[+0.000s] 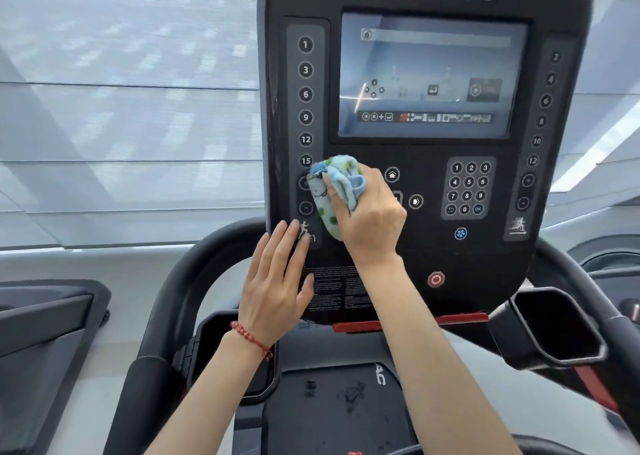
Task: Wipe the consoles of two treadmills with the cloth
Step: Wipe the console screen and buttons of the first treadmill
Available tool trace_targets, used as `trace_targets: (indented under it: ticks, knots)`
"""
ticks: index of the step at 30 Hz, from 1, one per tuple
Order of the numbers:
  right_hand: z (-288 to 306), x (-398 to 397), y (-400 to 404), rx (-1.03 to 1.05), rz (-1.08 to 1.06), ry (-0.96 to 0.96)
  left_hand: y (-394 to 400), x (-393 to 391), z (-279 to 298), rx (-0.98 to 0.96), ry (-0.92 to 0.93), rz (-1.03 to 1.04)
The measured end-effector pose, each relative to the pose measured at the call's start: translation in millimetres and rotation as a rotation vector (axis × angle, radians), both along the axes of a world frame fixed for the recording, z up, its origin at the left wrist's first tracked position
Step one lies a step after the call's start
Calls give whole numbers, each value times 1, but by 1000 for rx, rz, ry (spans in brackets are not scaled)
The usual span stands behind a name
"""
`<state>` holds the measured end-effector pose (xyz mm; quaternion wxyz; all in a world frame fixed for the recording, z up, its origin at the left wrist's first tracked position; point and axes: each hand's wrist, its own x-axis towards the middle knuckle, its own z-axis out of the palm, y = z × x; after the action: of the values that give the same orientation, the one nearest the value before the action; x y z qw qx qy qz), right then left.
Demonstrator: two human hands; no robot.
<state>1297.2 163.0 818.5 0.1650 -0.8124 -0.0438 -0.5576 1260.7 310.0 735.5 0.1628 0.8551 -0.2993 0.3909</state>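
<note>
Wiping the console (426,163): right hand (367,215) grips the cloth (329,191); left hand (277,281), fingers straight, probably braces just below-left. Next, sweep toward unwiped buttons.

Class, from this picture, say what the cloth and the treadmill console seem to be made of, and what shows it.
Cloth: soft woven or terry fabric, likely; it bunches in folds and carries printed dots.
Console: probably hard matte black plastic, flat and rigid; its screen looks like glossy glass or plastic, showing reflections.

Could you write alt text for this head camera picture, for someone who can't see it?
A person's right hand presses a bunched patterned cloth against a black treadmill console, below its screen. The left hand rests flat, fingers straight, on the console's lower left corner.
</note>
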Motion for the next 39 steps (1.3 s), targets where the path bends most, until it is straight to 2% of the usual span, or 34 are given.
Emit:
trace_targets:
  ticks: [3,7,9,11,15,20,25,27,30,32,36,39]
  knots:
    - [6,0,-43,173,-144,-23,-4,8,10,-11,-24,4]
    - [15,-14,-120,576,-395,-3,-15,22,20,-6,-36,26]
    - [11,-17,-136,689,-487,1,-19,28,25,-3,-40,43]
    - [10,-14,-128,748,-493,-44,-22,32,27,-2,-56,59]
    - [1,-13,-76,646,-329,-14,-22,33,24,12,-71,58]
    - [-42,-26,0,263,-81,98,-20,33,23,23,-77,40]
    - [-37,-25,-28,111,-126,66,-18,33,25,37,-77,52]
    - [-38,-30,-62,239,-242,51,-19,33,25,27,-79,58]
    - [-39,-49,-133,615,-518,83,-20,33,24,19,-82,65]
    - [-41,-59,-163,776,-650,126,-20,33,24,19,-83,63]
    - [-42,-56,-148,853,-645,61,-20,34,24,15,-68,49]
    - [-46,-54,-113,797,-492,66,-19,35,24,22,-62,31]
